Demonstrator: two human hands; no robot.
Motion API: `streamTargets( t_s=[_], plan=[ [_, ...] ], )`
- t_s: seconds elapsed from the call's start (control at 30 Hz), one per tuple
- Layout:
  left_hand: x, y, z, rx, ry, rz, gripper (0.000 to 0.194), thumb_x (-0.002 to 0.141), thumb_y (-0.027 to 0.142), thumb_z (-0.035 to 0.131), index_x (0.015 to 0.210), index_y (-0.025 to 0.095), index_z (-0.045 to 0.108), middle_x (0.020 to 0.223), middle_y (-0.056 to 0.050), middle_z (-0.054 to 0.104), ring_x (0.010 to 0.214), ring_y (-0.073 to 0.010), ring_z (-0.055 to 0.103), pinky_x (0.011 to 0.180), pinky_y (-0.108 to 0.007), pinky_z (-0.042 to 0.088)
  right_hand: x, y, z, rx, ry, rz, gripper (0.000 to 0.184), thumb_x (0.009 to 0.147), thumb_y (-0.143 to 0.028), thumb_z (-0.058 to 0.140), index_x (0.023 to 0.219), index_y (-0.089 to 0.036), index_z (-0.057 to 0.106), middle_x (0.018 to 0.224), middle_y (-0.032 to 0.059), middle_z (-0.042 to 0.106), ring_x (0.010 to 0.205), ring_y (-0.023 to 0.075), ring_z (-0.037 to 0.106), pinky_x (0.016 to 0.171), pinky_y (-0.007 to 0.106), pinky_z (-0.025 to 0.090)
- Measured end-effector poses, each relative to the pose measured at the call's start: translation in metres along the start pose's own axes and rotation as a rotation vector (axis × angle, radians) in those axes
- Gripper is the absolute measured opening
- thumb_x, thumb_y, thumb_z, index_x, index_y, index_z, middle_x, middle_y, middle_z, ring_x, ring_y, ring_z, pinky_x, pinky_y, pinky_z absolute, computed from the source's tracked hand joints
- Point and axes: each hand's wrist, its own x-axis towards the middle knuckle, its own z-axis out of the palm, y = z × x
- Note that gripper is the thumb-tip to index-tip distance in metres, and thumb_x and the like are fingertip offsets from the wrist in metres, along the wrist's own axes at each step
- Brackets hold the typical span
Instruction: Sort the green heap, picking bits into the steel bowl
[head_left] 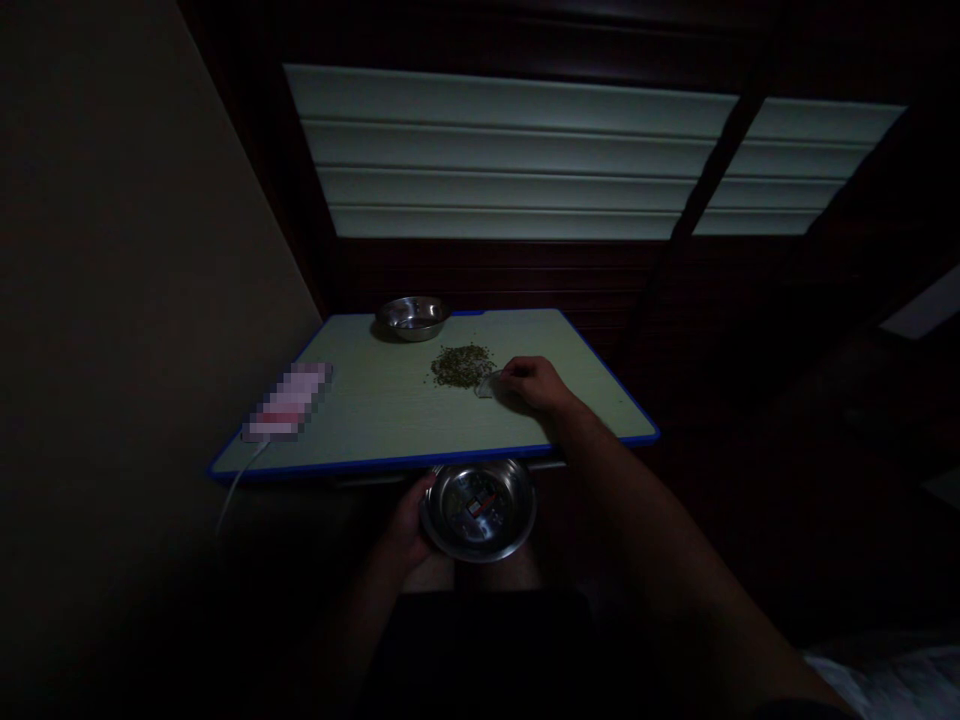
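My left hand (412,522) grips the left side of a shiny metal bowl (516,540), held over my lap just below the table's front edge. A small dark and red patch shows on the bowl's inside. My right hand (534,382) is over the table, its fingers pinched on a small clear, flat piece (486,386) that looks like plastic. This piece touches the near right edge of a loose pile of small greenish-brown grains (459,366). The dim light hides the exact kind of both the piece and the grains.
The pale table (390,425) has a blue rim. At its back left stands a second metal bowl (412,320). A blurred-out phone-like object (291,402) with a white cable (236,487) lies near the left edge. Behind is a dark cabinet with pale slatted panels (502,150).
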Motion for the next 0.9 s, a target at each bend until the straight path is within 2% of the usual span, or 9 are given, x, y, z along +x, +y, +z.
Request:
streamTargets(
  t_s=[0.23,0.53,0.6,0.73,0.9],
  plan=[
    [-0.002,0.000,0.003,-0.004,-0.011,0.004,0.015,0.085,0.023,0.060,0.087,0.013,0.071,0.076,-0.007,0.076,0.073,-0.0215,0.071,0.077,-0.034,0.055,-0.001,0.001,0.002,0.009,-0.042,0.052,0.013,0.063,-0.027,0.066,0.068,-0.014,0.067,0.061,0.0001,0.063,0.057,0.0109,0.053,0.055,0.023,0.041],
    [-0.007,0.002,0.009,0.013,-0.010,-0.003,0.021,0.088,0.025,0.056,0.084,0.011,0.072,0.074,-0.008,0.076,0.071,-0.0210,0.071,0.074,-0.034,0.055,-0.006,-0.014,-0.004,-0.006,-0.229,0.072,0.008,0.063,-0.017,0.070,0.069,-0.012,0.070,0.066,0.0025,0.067,0.059,0.0108,0.056,0.059,0.022,0.045],
    [-0.005,0.002,0.008,0.008,-0.015,0.006,0.021,0.087,0.025,0.056,0.084,0.012,0.072,0.076,-0.008,0.076,0.073,-0.0214,0.071,0.075,-0.034,0.055,-0.008,-0.018,-0.004,-0.015,-0.262,0.072,0.013,0.063,-0.015,0.072,0.076,-0.012,0.072,0.069,0.0030,0.069,0.060,0.0109,0.058,0.058,0.021,0.045],
    [-0.003,0.003,0.006,0.010,-0.015,0.023,0.022,0.086,0.025,0.055,0.081,0.011,0.072,0.075,-0.009,0.076,0.073,-0.0219,0.071,0.074,-0.034,0.055,-0.015,-0.027,-0.004,-0.084,-0.300,0.095,0.037,0.064,-0.011,0.072,0.101,-0.014,0.073,0.065,0.0001,0.066,0.053,0.0083,0.053,0.051,0.019,0.040],
    [-0.002,0.004,0.007,0.013,-0.035,0.012,0.022,0.085,0.025,0.056,0.080,0.011,0.072,0.073,-0.009,0.076,0.071,-0.0224,0.070,0.074,-0.035,0.055,-0.026,-0.036,-0.005,-0.192,-0.309,0.073,0.038,0.067,-0.012,0.074,0.105,-0.013,0.074,0.074,0.0025,0.069,0.058,0.0093,0.055,0.057,0.021,0.043]
  ],
)
